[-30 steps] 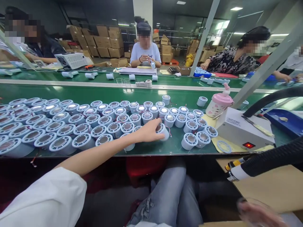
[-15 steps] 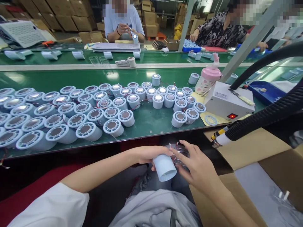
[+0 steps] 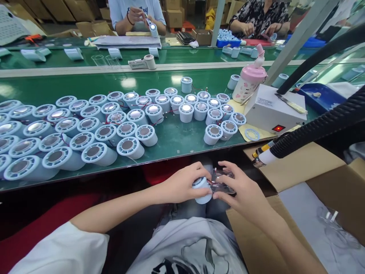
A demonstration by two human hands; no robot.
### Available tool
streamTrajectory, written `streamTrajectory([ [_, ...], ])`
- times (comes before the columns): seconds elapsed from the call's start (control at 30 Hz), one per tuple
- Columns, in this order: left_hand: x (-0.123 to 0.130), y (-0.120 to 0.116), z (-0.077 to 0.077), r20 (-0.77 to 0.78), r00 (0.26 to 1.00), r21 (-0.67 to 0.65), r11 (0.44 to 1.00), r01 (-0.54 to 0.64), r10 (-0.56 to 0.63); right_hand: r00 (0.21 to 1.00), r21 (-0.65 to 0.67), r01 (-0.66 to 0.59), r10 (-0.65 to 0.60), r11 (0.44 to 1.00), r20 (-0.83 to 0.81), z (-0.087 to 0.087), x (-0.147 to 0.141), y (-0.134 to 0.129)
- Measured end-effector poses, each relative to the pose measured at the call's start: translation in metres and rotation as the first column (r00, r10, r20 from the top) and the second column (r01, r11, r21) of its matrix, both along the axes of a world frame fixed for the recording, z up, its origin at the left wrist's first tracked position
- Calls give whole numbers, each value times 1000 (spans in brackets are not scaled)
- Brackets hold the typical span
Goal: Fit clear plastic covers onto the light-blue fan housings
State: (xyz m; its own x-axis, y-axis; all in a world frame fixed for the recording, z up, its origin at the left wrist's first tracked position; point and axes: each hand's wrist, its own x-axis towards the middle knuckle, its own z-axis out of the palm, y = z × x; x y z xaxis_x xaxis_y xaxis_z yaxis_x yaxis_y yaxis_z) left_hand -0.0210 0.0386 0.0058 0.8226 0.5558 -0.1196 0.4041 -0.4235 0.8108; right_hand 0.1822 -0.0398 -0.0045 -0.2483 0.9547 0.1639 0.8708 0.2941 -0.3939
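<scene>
My left hand (image 3: 189, 183) grips a light blue cylindrical housing (image 3: 203, 195) over my lap, just off the table's front edge. Its slotted end is partly covered by my fingers. Beside it, my right hand (image 3: 238, 186) curls around a clear plastic part (image 3: 222, 182); thin dark red wires run between this part and the housing. The two held pieces are close together, and I cannot tell whether they touch. On the green table (image 3: 171, 142) ahead stand many more blue housings (image 3: 99, 153), most with round metal discs facing up and red wires between them.
To the right sit a grey box with a lit red switch (image 3: 278, 128), a pink-lidded cup (image 3: 251, 82) and a blue tray (image 3: 325, 99). A black hose (image 3: 308, 129) crosses above an open carton (image 3: 302, 167) with clear parts inside. Two co-workers (image 3: 137, 19) sit across the line.
The blue housing has been turned: its open end faced me before, and now its slotted end shows. Both hands sit slightly higher in view. The camera has shifted, and a co-worker's hands have come together.
</scene>
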Motion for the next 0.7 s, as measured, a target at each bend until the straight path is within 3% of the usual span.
streamTrajectory([
  [0.1, 1, 5, -2, 13, 999, -49, 998, 35, -34, 989, 154, 15, -37, 988, 142, -2, 2, 1],
  [0.17, 2, 6, -2, 1, 997, -38, 996, 78, -78, 986, 97, -23, 7, 995, 165, -4, 2, 3],
  [0.3, 2, 4, -1, -94, 992, 92, 992, 91, -82, 993, -109, -104, 110, 989, 49, -7, 0, 3],
  [0.37, 1, 5, -2, -94, 994, 108, 991, 73, -63, 996, -82, -90, 92, 993, 17, -7, 1, 2],
  [0.47, 0, 11, -6, -44, 999, 6, 1000, 21, -21, 996, 164, -47, 34, 985, 82, -7, 4, 0],
  [0.57, 1, 16, -11, -69, 998, -232, 973, -5, -11, 969, 355, -111, 22, 928, 246, -9, 7, 1],
  [0.63, 3, 17, -12, -71, 996, -317, 948, 20, -45, 945, 321, -174, 66, 931, 321, -12, 7, 3],
  [0.7, 4, 16, -10, -43, 997, -239, 970, 46, -58, 947, 209, -193, 127, 959, 295, -14, 5, 4],
])
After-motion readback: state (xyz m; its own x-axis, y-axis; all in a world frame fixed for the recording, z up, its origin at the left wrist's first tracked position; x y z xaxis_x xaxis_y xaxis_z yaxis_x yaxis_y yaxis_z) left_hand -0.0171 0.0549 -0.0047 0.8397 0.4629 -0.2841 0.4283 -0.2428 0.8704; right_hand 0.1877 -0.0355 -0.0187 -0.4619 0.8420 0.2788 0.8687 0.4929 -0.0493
